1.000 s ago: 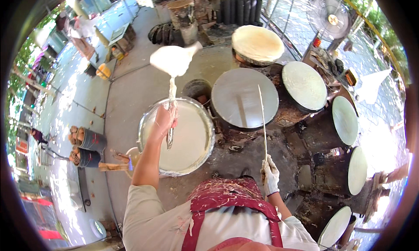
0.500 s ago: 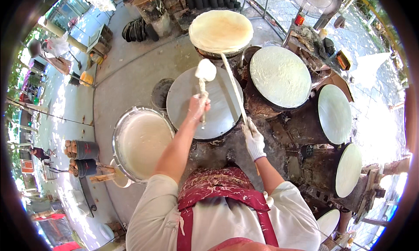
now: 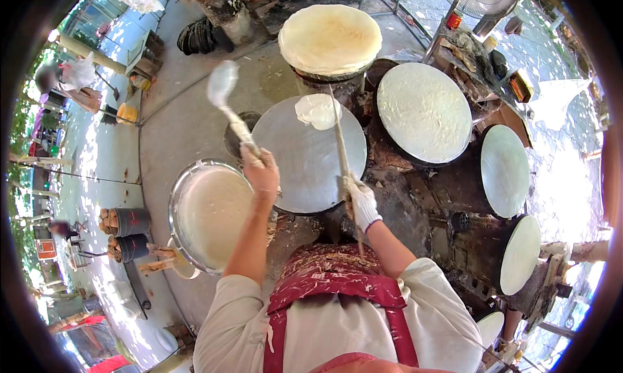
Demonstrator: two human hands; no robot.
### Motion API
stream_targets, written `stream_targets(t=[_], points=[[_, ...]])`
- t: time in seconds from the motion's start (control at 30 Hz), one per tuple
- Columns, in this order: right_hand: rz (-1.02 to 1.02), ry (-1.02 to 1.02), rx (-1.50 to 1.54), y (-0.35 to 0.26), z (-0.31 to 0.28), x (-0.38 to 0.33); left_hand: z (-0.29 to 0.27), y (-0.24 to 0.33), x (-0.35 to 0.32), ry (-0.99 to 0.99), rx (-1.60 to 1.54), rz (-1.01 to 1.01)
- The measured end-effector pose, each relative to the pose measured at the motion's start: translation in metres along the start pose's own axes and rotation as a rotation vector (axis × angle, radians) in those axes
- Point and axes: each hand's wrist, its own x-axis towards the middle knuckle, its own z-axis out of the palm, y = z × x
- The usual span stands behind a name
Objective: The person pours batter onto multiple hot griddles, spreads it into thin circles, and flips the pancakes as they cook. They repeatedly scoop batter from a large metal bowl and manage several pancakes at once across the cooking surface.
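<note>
A batter-coated ladle [image 3: 222, 84] is tilted up to the left of the round griddle, its handle wrapped by my bare left hand [image 3: 261, 172]. On the grey griddle plate [image 3: 292, 162] in front of me, a white blob of batter [image 3: 317, 111] lies near the far edge. My right hand [image 3: 363, 203], in a white glove, is closed round a long thin wooden stick [image 3: 341, 136]. The stick reaches forward past the blob's right edge; whether it touches the batter I cannot tell. Below my left forearm is a wide metal basin [image 3: 174, 220] of pale batter.
A stack of thin round pancakes [image 3: 329, 41] stands beyond the griddle. To the right, a batter-covered griddle [image 3: 425, 113] and further pale round griddles [image 3: 505, 172] curve toward me. Buckets of wood [image 3: 128, 222] stand at left. Another person [image 3: 74, 81] is far left.
The ladle has swung left and away from the griddle, and the lump of batter now lies on the plate. My right hand has drawn the stick slightly left and nearer me.
</note>
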Motion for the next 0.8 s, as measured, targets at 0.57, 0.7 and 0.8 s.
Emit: stream_targets(t=[0.57,0.7,0.8], points=[[-0.465,-0.079,-0.244,-0.002,-0.043,0.016,-0.135,-0.070,-0.061,-0.440,-0.799,-0.873],[-0.229,-0.133,-0.225,-0.022,-0.049,0.045,-0.141,-0.060,-0.057,-0.435,-0.924,-0.900],[0.002,-0.252,-0.299,-0.060,0.012,0.001,-0.141,-0.064,-0.066,-0.425,-0.754,-0.887]])
